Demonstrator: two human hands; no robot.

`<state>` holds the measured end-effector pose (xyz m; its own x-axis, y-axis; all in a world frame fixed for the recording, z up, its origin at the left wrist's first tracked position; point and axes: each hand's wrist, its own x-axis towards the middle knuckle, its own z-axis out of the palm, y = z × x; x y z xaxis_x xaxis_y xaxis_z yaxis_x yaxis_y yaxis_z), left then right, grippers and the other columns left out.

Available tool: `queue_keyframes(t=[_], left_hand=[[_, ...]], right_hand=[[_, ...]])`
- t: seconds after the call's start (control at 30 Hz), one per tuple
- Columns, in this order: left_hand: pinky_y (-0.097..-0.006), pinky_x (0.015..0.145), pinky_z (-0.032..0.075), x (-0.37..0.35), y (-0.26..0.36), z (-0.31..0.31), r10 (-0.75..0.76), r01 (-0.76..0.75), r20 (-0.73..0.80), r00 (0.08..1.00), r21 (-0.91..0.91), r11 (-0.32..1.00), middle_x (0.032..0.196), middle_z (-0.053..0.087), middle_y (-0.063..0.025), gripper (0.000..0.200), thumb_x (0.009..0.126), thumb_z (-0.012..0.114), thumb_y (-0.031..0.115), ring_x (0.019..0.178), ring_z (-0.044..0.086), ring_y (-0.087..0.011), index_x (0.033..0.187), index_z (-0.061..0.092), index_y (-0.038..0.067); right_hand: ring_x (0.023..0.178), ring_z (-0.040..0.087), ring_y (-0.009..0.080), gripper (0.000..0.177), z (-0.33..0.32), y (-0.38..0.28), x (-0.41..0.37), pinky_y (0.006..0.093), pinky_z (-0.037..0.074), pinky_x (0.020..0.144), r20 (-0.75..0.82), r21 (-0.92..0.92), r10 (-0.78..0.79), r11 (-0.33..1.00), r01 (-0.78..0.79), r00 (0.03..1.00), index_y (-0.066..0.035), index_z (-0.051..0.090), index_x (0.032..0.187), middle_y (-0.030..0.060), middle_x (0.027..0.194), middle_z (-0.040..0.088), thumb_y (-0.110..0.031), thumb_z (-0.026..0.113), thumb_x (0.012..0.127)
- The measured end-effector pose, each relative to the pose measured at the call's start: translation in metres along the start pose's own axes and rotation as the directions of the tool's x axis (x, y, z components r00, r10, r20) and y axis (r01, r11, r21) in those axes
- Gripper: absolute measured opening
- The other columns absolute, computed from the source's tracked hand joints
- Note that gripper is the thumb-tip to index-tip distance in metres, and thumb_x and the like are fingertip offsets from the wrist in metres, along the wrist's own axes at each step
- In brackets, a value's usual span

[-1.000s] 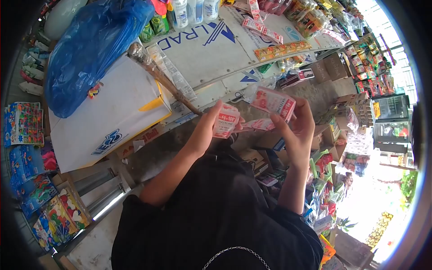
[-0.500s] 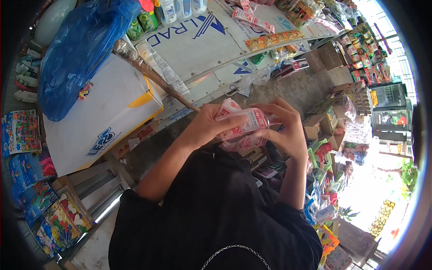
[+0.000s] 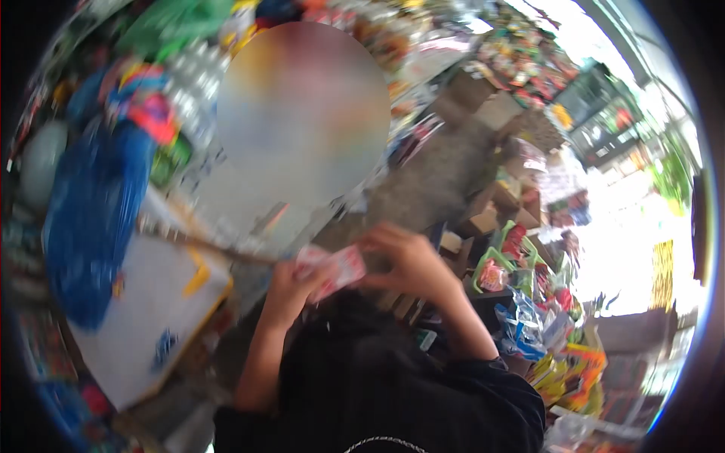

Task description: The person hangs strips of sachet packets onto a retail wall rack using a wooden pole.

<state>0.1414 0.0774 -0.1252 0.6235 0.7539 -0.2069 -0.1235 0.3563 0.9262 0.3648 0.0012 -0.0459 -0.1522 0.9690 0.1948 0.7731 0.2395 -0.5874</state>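
My left hand [image 3: 293,291] is closed on a folded bundle of red-and-white sachets [image 3: 344,269], its thumb lying across the front. At the bundle's right end, my right hand [image 3: 408,260] curves with fingertips and thumb at the upper and lower corners, seeming to grip it. Motion smears the print on the sachets. Just left of my left hand, a brown wooden stick [image 3: 204,243] slants over a white box [image 3: 143,306] with blue lettering and a yellow edge.
A blue plastic bag [image 3: 98,219] bulges at the left. Ahead stands a white counter [image 3: 242,204], partly under a round blurred patch. Cardboard boxes [image 3: 483,211], a green basket [image 3: 483,264] and packaged goods crowd the right side. Bare floor [image 3: 430,177] shows between.
The view has swung, and the picture is now blurred. Both hands and the sachet bundle sit lower and further left in view. The bundle now looks flatter and tilted.
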Motion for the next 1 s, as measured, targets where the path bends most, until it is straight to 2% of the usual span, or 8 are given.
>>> queue_keyframes(t=[0.13,0.27,0.37,0.6,0.73,0.8,0.93,1.0], left_hand=[[-0.02,0.06,0.048,-0.001,-0.003,0.006,-0.002,0.0,-0.058,0.998,-0.033,0.999,0.085,0.069,-0.0013,0.02,0.09,0.077,0.018,0.072,0.062,-0.0041,0.097,0.071,0.001],[-0.0195,0.058,0.048,0.004,-0.007,0.002,-0.024,0.025,0.042,0.999,-0.028,0.999,0.085,0.069,-0.001,0.02,0.089,0.078,0.017,0.071,0.062,-0.0047,0.097,0.07,0.0],[-0.0195,0.061,0.05,0.001,0.007,0.017,-0.076,0.077,0.093,0.993,-0.013,0.997,0.084,0.07,-0.0015,0.021,0.088,0.079,0.017,0.072,0.063,-0.0053,0.096,0.071,-0.001],[-0.0209,0.065,0.052,0.009,-0.015,0.022,-0.038,0.025,0.127,0.991,0.101,0.995,0.085,0.071,-0.0017,0.026,0.086,0.081,0.022,0.073,0.063,-0.0057,0.094,0.072,-0.001],[-0.0214,0.065,0.051,0.008,-0.011,0.03,-0.083,0.075,0.051,0.995,0.139,0.987,0.081,0.07,-0.0015,0.031,0.09,0.078,0.032,0.073,0.063,-0.0053,0.09,0.072,0.001],[-0.0229,0.072,0.053,0.014,-0.022,0.028,-0.069,0.065,0.099,0.993,0.039,0.997,0.09,0.072,-0.0021,0.03,0.095,0.071,0.03,0.08,0.066,-0.0071,0.102,0.072,0.001],[-0.0224,0.071,0.051,0.014,-0.02,0.029,-0.044,0.049,0.109,0.993,-0.035,0.998,0.088,0.068,0.0007,0.032,0.101,0.062,0.034,0.079,0.064,-0.0057,0.098,0.069,0.003],[-0.0228,0.07,0.051,0.013,-0.026,0.026,-0.067,0.071,0.081,0.994,-0.053,0.996,0.085,0.069,-0.0013,0.035,0.1,0.063,0.037,0.078,0.065,-0.0075,0.096,0.07,0.003]], right_hand=[[0.099,0.063,0.0368,0.059,0.004,-0.001,-0.008,0.0446,0.053,0.084,-0.048,-0.032,-0.024,0.999,0.023,0.999,-0.005,0.062,0.115,0.0155,0.112,0.062,-0.038,0.085,0.072],[0.088,0.064,0.0297,0.056,0.006,0.001,-0.011,0.0377,0.05,0.077,-0.071,0.195,-0.062,0.978,0.075,0.996,0.0,0.062,0.102,0.014,0.097,0.062,-0.039,0.089,0.072],[0.081,0.065,0.0211,0.052,0.009,0.005,-0.017,0.0346,0.049,0.074,0.21,0.503,0.158,0.829,-0.245,0.965,0.002,0.068,0.1,0.0133,0.083,0.067,-0.045,0.081,0.082],[0.068,0.062,0.0209,0.044,0.005,0.015,-0.015,0.0353,0.049,0.066,0.392,0.36,0.208,0.862,-0.357,0.896,0.002,0.072,0.097,0.0159,0.076,0.067,-0.041,0.074,0.089],[0.072,0.057,0.0118,0.046,0.006,0.015,-0.019,0.031,0.048,0.068,0.435,0.39,0.199,0.837,-0.383,0.878,0.002,0.073,0.102,0.0087,0.076,0.067,-0.042,0.076,0.088],[0.073,0.057,0.0105,0.044,0.01,0.023,-0.021,0.0305,0.048,0.069,0.592,0.304,0.226,0.826,-0.474,0.773,0.002,0.073,0.102,0.0072,0.078,0.067,-0.039,0.078,0.087],[0.077,0.059,0.0074,0.035,0.024,0.041,-0.032,0.0269,0.048,0.069,0.567,0.61,0.055,0.642,-0.464,0.822,0.002,0.073,0.103,0.0015,0.083,0.069,-0.032,0.072,0.093],[0.08,0.062,0.0082,0.034,0.023,0.043,-0.039,0.0261,0.05,0.072,0.591,0.625,0.123,0.554,-0.55,0.797,0.004,0.072,0.105,0.003,0.087,0.07,-0.028,0.069,0.095]])
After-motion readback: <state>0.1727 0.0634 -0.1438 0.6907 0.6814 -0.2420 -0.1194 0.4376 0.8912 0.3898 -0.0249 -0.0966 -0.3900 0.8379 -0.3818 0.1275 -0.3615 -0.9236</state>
